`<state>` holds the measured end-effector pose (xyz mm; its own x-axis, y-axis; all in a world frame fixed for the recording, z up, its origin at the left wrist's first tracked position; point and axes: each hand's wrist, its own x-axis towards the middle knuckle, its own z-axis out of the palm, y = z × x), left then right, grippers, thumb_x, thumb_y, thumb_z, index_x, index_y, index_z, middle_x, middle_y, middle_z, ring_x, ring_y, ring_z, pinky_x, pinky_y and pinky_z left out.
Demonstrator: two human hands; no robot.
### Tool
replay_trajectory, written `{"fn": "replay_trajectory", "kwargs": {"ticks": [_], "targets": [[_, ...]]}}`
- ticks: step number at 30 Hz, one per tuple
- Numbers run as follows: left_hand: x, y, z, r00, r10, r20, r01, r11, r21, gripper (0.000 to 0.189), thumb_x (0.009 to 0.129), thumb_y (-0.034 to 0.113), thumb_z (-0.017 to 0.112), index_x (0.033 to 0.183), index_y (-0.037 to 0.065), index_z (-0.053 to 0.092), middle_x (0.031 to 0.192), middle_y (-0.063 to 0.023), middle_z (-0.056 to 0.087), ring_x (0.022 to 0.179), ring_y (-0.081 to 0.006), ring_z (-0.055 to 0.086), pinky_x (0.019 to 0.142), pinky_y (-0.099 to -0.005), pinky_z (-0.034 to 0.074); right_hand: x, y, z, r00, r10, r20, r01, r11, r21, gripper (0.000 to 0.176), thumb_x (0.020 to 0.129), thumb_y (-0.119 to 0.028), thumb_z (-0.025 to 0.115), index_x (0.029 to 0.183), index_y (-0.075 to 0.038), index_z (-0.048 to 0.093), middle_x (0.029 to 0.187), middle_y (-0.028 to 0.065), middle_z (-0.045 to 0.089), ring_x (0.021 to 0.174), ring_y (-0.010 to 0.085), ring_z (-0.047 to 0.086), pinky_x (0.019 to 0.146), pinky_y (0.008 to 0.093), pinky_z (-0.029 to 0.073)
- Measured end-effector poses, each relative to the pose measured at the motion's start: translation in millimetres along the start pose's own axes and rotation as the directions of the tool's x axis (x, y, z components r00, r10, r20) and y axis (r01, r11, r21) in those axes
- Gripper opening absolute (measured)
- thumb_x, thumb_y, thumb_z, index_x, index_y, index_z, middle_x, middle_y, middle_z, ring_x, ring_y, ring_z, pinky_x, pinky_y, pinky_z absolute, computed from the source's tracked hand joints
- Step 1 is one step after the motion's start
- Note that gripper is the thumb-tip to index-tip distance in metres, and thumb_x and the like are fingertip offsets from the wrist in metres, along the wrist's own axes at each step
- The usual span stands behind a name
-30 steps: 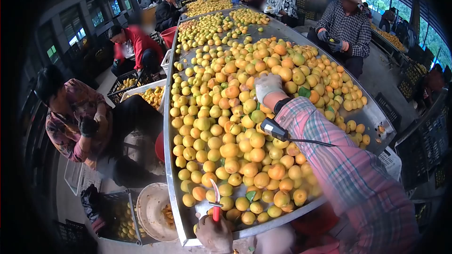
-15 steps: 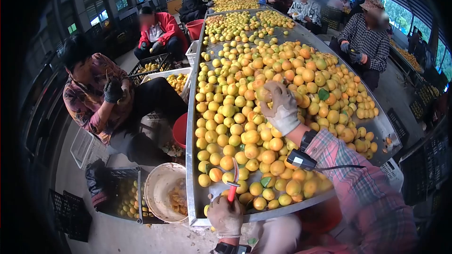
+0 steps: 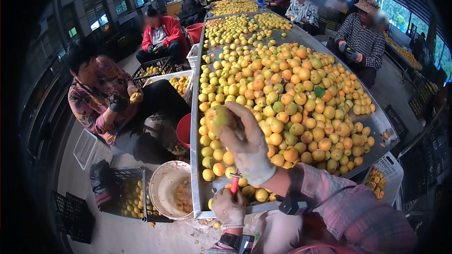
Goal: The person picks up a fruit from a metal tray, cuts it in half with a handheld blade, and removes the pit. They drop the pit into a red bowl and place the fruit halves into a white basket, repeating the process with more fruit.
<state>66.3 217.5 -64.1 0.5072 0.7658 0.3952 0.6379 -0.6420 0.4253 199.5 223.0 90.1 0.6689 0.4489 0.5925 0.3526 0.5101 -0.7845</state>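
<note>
My right hand (image 3: 250, 146), in a pale work glove, is raised over the near left part of the table with its fingers closed around a greenish-yellow apricot (image 3: 217, 118). Just below it, at the near edge, my gloved left hand (image 3: 229, 209) grips the red handle of a small curved knife (image 3: 235, 185). The knife points upward; most of its blade is hidden from view. Beneath and beyond my hands, many loose yellow-orange apricots (image 3: 301, 127) lie heaped on the metal table (image 3: 194, 169).
A dirty white bucket (image 3: 157, 186) with cut pieces stands left of the table, beside a dark crate (image 3: 129, 174) of fruit. A red bucket (image 3: 184, 130) is farther back. At right sits a white crate (image 3: 391, 171). Several people work along both sides.
My right hand has come back from the pile toward the near left, now lifting an apricot close to the knife. My left hand still grips the knife near the table edge.
</note>
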Motion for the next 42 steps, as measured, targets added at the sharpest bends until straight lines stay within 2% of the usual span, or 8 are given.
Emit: {"fn": "replay_trajectory", "kwargs": {"ticks": [1, 5, 17, 26, 31, 37, 39, 42], "targets": [[-4, -8, 9, 0.999, 0.027, -0.034, -0.027, 1.0, -0.004, 0.024, 0.072, 0.025, 0.072, 0.078, 0.004, 0.062, 0.078, -0.0152, 0.061, 0.075, -0.0359, 0.06, 0.067, -0.0455, 0.047, 1, 6, 17, 0.974, -0.224, 0.019, 0.223, 0.958, -0.181, 0.048, 0.087, -0.016, 0.068, 0.128, -0.002, 0.048, 0.115, 0.0143, 0.059, 0.098, 0.0258, 0.063, 0.083, 0.0327, 0.052], [-5, -15, 13, 0.973, -0.206, 0.109, 0.227, 0.941, -0.252, 0.03, 0.068, 0.029, 0.072, 0.085, 0.005, 0.065, 0.084, -0.0164, 0.061, 0.079, -0.0377, 0.06, 0.07, -0.0443, 0.048, -10, 7, 42, 0.84, 0.215, 0.498, -0.019, 0.929, -0.369, 0.067, 0.083, -0.037, 0.069, 0.136, -0.005, 0.041, 0.125, 0.0228, 0.053, 0.12, 0.0396, 0.051, 0.103, 0.0429, 0.038], [-5, 13, -1, 0.998, -0.004, -0.056, 0.001, 0.998, -0.058, 0.018, 0.078, 0.016, 0.067, 0.077, 0.0, 0.058, 0.08, -0.0195, 0.059, 0.075, -0.0401, 0.058, 0.067, -0.0489, 0.045, 46, 99, -233, 0.962, -0.177, -0.208, -0.132, 0.366, -0.921, 0.052, 0.08, -0.025, 0.063, 0.127, -0.008, 0.05, 0.115, 0.0203, 0.058, 0.106, 0.0366, 0.057, 0.091, 0.0446, 0.047], [0, 17, -16, 0.984, -0.087, 0.153, 0.085, 0.996, 0.021, 0.024, 0.084, 0.026, 0.062, 0.094, 0.004, 0.067, 0.09, -0.0167, 0.066, 0.081, -0.0328, 0.063, 0.075, -0.0421, 0.051, 96, 93, -349, 0.795, 0.374, -0.477, -0.457, -0.148, -0.877, 0.058, 0.083, -0.01, 0.059, 0.138, -0.022, 0.045, 0.131, 0.0168, 0.049, 0.119, 0.0375, 0.051, 0.098, 0.0489, 0.043], [2, 24, -19, 0.983, -0.093, 0.159, 0.101, 0.994, -0.039, 0.02, 0.083, 0.022, 0.064, 0.091, 0.004, 0.066, 0.088, -0.016, 0.065, 0.079, -0.0334, 0.062, 0.073, -0.043, 0.051, 93, 92, -376, 0.85, 0.399, -0.343, -0.322, -0.12, -0.939, 0.052, 0.083, -0.016, 0.063, 0.133, -0.02, 0.048, 0.128, 0.0166, 0.055, 0.118, 0.0393, 0.051, 0.098, 0.0473, 0.043], [1, 20, -17, 0.977, -0.11, 0.182, 0.114, 0.993, -0.009, 0.018, 0.089, 0.02, 0.06, 0.089, 0.004, 0.067, 0.091, -0.0144, 0.065, 0.08, -0.0306, 0.062, 0.071, -0.042, 0.051, 66, 69, -362, 0.975, 0.179, -0.129, -0.217, 0.674, -0.706, 0.048, 0.081, -0.023, 0.069, 0.124, -0.009, 0.054, 0.099, 0.0096, 0.064, 0.088, 0.0228, 0.063, 0.078, 0.0349, 0.051], [-5, -4, 13, 0.999, -0.025, -0.048, 0.021, 0.997, -0.076, 0.019, 0.079, 0.017, 0.067, 0.079, 0.0, 0.059, 0.083, -0.0187, 0.059, 0.077, -0.0396, 0.059, 0.068, -0.0485, 0.045, 38, 40, -340, 0.83, 0.557, -0.021, -0.552, 0.817, -0.164, 0.048, 0.081, -0.029, 0.071, 0.119, -0.004, 0.056, 0.094, 0.0052, 0.061, 0.085, 0.0131, 0.06, 0.071, 0.0259, 0.049], [-6, -1, 6, 0.997, -0.068, 0.02, 0.069, 0.996, -0.048, 0.019, 0.078, 0.017, 0.065, 0.081, -0.001, 0.06, 0.084, -0.0205, 0.061, 0.077, -0.04, 0.059, 0.068, -0.0483, 0.046, -10, -37, -277, 0.76, 0.645, 0.081, -0.607, 0.749, -0.268, 0.051, 0.085, -0.031, 0.068, 0.123, -0.001, 0.054, 0.093, 0.0037, 0.061, 0.077, 0.011, 0.06, 0.07, 0.0253, 0.049]]}}
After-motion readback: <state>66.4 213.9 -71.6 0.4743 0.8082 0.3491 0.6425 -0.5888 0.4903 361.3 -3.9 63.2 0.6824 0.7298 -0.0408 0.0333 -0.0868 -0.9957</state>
